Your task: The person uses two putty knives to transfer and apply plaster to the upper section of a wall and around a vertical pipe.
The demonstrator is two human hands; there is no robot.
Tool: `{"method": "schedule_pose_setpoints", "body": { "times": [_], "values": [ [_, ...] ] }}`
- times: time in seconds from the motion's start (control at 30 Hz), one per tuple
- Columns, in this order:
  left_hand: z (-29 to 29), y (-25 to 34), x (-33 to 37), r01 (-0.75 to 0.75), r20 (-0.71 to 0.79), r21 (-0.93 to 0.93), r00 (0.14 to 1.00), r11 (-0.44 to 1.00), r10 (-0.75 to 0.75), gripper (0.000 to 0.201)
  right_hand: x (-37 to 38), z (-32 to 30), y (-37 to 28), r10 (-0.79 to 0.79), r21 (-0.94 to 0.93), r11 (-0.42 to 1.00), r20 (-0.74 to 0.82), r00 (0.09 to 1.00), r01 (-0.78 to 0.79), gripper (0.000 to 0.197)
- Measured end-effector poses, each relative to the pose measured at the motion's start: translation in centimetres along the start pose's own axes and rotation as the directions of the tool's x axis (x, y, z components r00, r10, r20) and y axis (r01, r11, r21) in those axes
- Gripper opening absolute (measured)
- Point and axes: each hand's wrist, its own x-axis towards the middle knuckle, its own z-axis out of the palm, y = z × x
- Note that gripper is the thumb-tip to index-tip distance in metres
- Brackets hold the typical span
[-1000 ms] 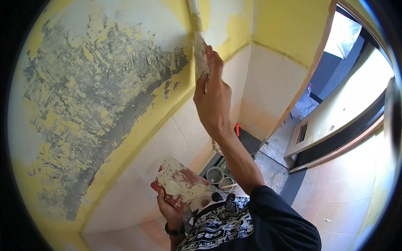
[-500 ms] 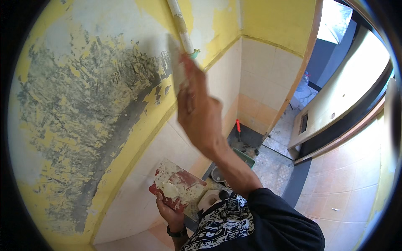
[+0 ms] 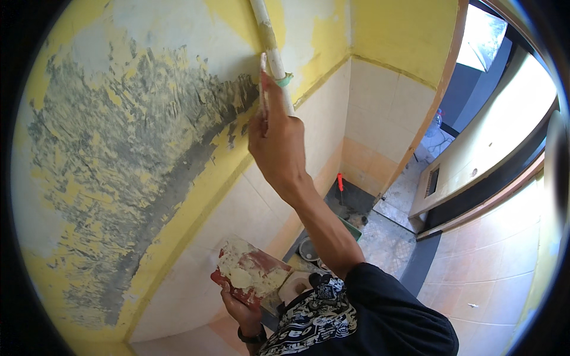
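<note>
My right hand [image 3: 279, 148] is raised to the wall, fingers closed on a thin red putty spreader [image 3: 263, 80] smeared with pale filler. The spreader is seen nearly edge on, beside the white pipe [image 3: 268, 35] and at the right end of the rough grey patch [image 3: 142, 136] on the yellow wall. Low down, my left hand [image 3: 240, 308], a dark band on its wrist, grips a red board [image 3: 249, 270]. Pale putty [image 3: 237, 277] lies in a thick heap over the board.
Green material [image 3: 285, 79] wraps the pipe. Below the yellow paint run pale tiles [image 3: 243, 207]. On the floor stand a green tray [image 3: 351, 228], a round container [image 3: 307, 249] and a red-handled tool [image 3: 340, 182] in the corner. A doorway with an open door [image 3: 475, 142] lies to the right.
My right hand has shifted slightly down the wall, and the spreader has turned edge on beside the pipe. My left hand and the board stay nearly in place. The view has shifted slightly.
</note>
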Motion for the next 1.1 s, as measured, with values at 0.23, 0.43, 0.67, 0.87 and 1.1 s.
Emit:
{"method": "schedule_pose_setpoints", "body": {
  "times": [0.23, 0.43, 0.67, 0.87, 1.1],
  "values": [
    [2.4, 0.2, 0.6, -0.027, 0.087, -0.004, 0.996, 1.0, 0.027, 0.04, -3.4, -2.3, -2.9, -0.092, 0.317, 0.948, 0.203, 0.975, 0.023, 0.059],
    [4.1, 1.8, -0.8, -0.133, 0.053, -0.066, 0.989, 0.989, 0.137, 0.034, -4.3, -7.9, 3.6, 0.279, 0.602, 0.669, 0.341, 0.898, -0.436, 0.047],
    [6.7, 1.8, -1.5, -0.06, 0.022, -0.129, 0.998, 0.99, 0.063, 0.037, -11.9, -13.1, 4.3, -0.192, 0.098, 0.981, 0.498, 0.846, 0.165, 0.044],
    [8.3, 2.6, -2.1, -0.103, 0.056, -0.264, 0.991, 0.959, 0.121, 0.03, -15.1, -13.2, 4.2, -0.367, 0.152, 0.917, 0.684, 0.631, 0.369, 0.061],
    [6.7, 3.9, -1.8, -0.104, 0.126, -0.287, 0.981, 0.952, 0.145, 0.034, -11.4, -14.7, 8.3, -0.185, -0.014, 0.952, 0.768, 0.613, 0.306, 0.045]
  ]
}}
